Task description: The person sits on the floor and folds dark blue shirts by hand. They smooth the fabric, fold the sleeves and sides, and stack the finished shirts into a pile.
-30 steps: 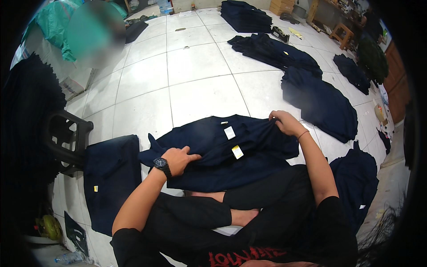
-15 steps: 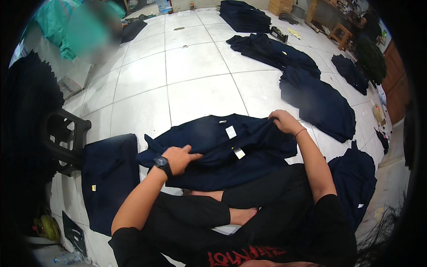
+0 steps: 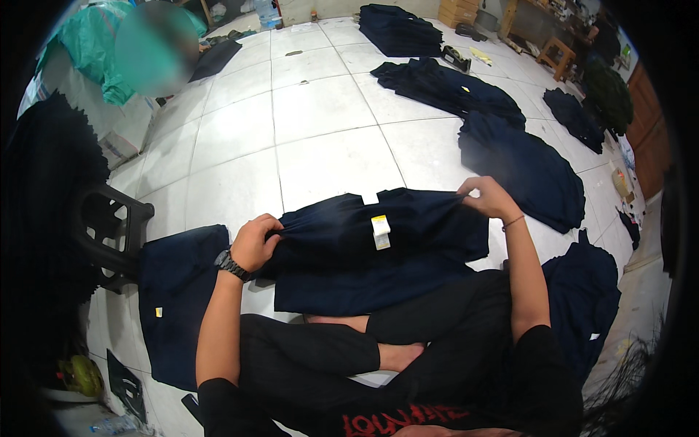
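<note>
A dark navy shirt [image 3: 342,273] is stretched out across the floor in front of my crossed legs. My left hand [image 3: 256,244], with a dark watch on the wrist, pinches its left end. At the other end my right hand [image 3: 486,197] grips the upper right edge between thumb and fingers. A white and yellow label [image 3: 381,231] lies at the shirt's middle, and a white tag [image 3: 370,198] shows at its upper edge. Left of the shirt is a folded navy garment stack [image 3: 182,291] with a small yellow-white label.
Navy garment piles [image 3: 520,171] run along the right, with another pile [image 3: 582,291] beside my right knee. A black plastic stool [image 3: 116,226] stands at the left by a tall dark stack [image 3: 51,189]. A tape dispenser [image 3: 456,60] and an orange stool [image 3: 557,57] are farther back.
My left hand has moved left and up from the middle of the cloth to grasp its left end. The shirt's upper part is now pulled taut, folded over. My right hand has shifted slightly right.
</note>
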The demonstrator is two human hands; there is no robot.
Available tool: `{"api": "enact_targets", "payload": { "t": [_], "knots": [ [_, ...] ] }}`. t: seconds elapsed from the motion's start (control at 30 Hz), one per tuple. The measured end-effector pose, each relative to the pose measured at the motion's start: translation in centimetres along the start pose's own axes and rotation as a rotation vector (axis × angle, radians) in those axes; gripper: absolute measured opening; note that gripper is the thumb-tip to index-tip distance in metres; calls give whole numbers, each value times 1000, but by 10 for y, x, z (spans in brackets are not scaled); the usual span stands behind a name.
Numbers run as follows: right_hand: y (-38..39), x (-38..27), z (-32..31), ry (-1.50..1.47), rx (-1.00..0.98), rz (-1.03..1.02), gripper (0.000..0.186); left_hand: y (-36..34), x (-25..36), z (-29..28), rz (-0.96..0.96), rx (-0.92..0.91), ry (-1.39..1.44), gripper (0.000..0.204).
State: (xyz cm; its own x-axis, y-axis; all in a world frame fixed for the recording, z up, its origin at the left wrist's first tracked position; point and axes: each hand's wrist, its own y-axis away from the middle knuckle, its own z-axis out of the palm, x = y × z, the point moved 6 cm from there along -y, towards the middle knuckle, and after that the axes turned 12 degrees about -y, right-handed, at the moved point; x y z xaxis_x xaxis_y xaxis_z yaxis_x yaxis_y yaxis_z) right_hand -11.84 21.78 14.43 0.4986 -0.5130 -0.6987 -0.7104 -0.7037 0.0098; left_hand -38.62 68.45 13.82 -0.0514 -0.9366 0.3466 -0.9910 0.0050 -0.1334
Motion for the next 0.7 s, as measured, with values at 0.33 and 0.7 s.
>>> {"api": "enact_targets", "payload": {
  "t": [0.33, 0.7],
  "knots": [
    [-5, 5, 16, 17, -57, -13, 22, 8, 0, 34, 58, -261, -89, 17],
    [12, 2, 13, 81, -274, 187, 29, 8, -10, -12, -70, -19, 93, 20]
  ]
}}
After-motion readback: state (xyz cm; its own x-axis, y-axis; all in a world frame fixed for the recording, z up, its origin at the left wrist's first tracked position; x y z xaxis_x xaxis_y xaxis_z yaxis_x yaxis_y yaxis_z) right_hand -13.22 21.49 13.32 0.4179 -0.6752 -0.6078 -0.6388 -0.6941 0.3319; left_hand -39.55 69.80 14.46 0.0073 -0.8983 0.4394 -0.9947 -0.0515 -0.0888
